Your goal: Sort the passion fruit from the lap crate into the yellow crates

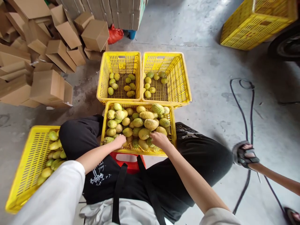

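Note:
A yellow plastic crate [173, 131] full of oval yellow-green fruits [151, 124] sits between my knees. At its near left part, my left hand [120, 141] reaches down with curled fingers onto the fruits; the hand covers most of whatever it grips. My right hand [160, 139] is closed among the fruits at the near right, its fingertips against one of them and largely hidden from above. Just beyond stand two more yellow crates, a left one [100, 78] and a right one [185, 81], each with several fruits on the bottom.
Another yellow crate [25, 168] with fruits lies by my left leg. Under the middle crate shows a red stool or stand [131, 164]. Cardboard boxes [48, 86] are heaped at left. A yellow crate [246, 28], a black cable [252, 118] and another person's sandalled foot [246, 154] are at right.

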Motion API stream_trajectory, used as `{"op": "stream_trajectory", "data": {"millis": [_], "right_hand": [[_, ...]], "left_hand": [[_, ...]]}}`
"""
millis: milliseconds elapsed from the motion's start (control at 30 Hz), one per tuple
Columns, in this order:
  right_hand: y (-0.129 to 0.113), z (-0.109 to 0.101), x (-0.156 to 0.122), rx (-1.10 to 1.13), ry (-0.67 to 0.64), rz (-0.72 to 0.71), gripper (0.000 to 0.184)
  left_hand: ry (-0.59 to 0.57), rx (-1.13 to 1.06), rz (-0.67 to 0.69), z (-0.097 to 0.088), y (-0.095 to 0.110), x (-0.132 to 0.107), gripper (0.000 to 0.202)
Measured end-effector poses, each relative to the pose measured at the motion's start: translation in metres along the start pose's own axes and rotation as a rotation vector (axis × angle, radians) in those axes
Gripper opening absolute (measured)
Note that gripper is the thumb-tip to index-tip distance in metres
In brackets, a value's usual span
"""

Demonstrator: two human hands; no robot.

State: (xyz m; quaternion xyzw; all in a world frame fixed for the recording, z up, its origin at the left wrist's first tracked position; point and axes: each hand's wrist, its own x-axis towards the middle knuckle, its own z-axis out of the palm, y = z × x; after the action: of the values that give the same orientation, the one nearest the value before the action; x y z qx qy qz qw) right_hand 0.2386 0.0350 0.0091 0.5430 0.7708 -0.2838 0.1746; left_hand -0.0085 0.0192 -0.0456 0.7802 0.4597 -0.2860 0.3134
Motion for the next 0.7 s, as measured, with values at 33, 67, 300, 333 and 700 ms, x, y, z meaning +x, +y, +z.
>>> {"op": "stream_trajectory", "data": {"millis": [33, 67, 300, 333, 700], "right_hand": [[-0.002, 0.003, -0.003, -0.033, 0.003, 0.005, 0.019], [-0.004, 0.006, -0.006, -0.063, 0.006, 0.007, 0.022], [-0.010, 0.030, -0.011, -0.180, 0.043, 0.029, 0.073], [-0.009, 0.032, -0.011, -0.182, 0.051, 0.016, 0.074], [0.010, -0.006, -0.002, 0.063, -0.062, -0.140, 0.037]], "left_hand": [[-0.002, -0.014, 0.002, -0.002, 0.000, 0.000, 0.049], [-0.002, -0.027, 0.004, -0.004, 0.000, -0.001, 0.051], [0.034, -0.100, 0.082, -0.032, 0.010, -0.016, 0.073], [0.039, -0.122, 0.099, -0.038, 0.011, -0.017, 0.073], [-0.072, -1.219, 0.178, -0.096, 0.023, -0.023, 0.039]]}}
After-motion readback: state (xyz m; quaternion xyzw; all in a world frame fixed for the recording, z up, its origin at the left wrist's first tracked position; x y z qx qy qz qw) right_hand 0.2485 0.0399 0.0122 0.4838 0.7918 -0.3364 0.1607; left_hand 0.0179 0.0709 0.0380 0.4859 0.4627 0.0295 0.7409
